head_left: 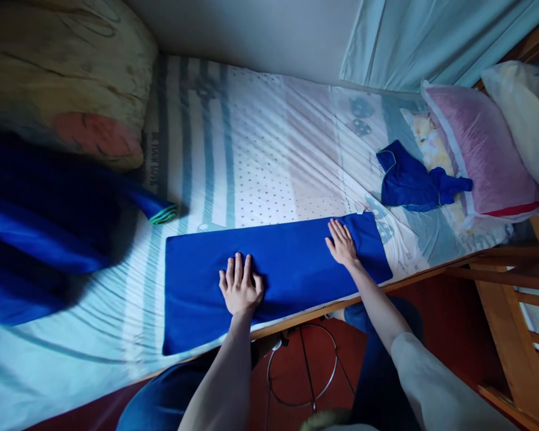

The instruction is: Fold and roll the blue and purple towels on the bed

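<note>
A long rectangle of blue cloth [291,257] lies flat along the front edge of the bed [269,149]. My left hand [241,284] rests palm down on it, left of its middle, fingers spread. Toward the cloth's right end, my right hand [341,241] also lies flat, with its fingers stretched out. Neither hand holds anything. Beyond my right hand, a crumpled smaller blue cloth [408,179] with thin light-coloured edging lies on the sheet. A large heap of dark blue cloth [40,227] with a green-edged end is at the left.
A big patterned pillow or cushion [90,78] stands at the back left. At the right are a pink pillow [489,143] and a pale one [525,114]. A wooden ladder or rail [498,311] borders the right. A round metal frame [303,365] stands below the bed's edge.
</note>
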Available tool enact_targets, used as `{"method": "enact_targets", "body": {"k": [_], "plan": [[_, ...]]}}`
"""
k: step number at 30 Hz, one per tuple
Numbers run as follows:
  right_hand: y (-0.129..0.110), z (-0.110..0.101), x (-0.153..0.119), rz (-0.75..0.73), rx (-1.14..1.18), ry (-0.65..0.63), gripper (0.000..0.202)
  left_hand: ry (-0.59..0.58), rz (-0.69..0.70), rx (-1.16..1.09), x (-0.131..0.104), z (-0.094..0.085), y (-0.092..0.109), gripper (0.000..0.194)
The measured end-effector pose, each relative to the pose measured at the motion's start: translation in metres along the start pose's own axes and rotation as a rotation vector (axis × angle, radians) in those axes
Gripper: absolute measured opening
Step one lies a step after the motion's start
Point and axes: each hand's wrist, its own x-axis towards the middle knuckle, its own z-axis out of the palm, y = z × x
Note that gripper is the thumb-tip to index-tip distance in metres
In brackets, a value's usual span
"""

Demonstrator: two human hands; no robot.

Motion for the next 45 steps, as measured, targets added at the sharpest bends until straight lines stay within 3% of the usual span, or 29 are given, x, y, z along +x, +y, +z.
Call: {"method": "enact_targets", "body": {"k": [5, 17, 22, 26, 30, 34, 38, 45], "plan": [[0.055, -0.010, 0.000, 0.142, -0.127, 0.061, 0.061, 0.002, 0.010, -0.003, -0.001, 0.002, -0.003, 0.065], [0.128, -0.018, 0.011, 0.245, -0.208, 0.098, 0.063, -0.004, -0.010, -0.032, 0.000, 0.001, -0.001, 0.066], [0.120, -0.025, 0.003, 0.233, -0.265, 0.089, 0.063, 0.000, -0.021, -0.059, 0.001, 0.000, 0.001, 0.064], [0.108, -0.024, -0.039, 0.122, -0.252, 0.014, 0.062, 0.000, -0.024, -0.067, 0.001, 0.000, 0.001, 0.064], [0.119, -0.028, -0.076, 0.086, -0.212, -0.048, 0.062, -0.007, -0.019, -0.068, 0.001, 0.001, -0.001, 0.064], [0.134, -0.037, -0.081, 0.096, -0.226, -0.042, 0.062, -0.002, -0.018, -0.074, 0.000, 0.001, 0.000, 0.063], [0.132, -0.040, -0.081, 0.111, -0.219, -0.068, 0.063, -0.015, -0.023, -0.071, 0.000, 0.000, 0.001, 0.064], [0.128, -0.045, -0.121, 0.069, -0.212, -0.173, 0.066, -0.039, -0.016, -0.024, 0.000, 0.000, -0.002, 0.064]]}}
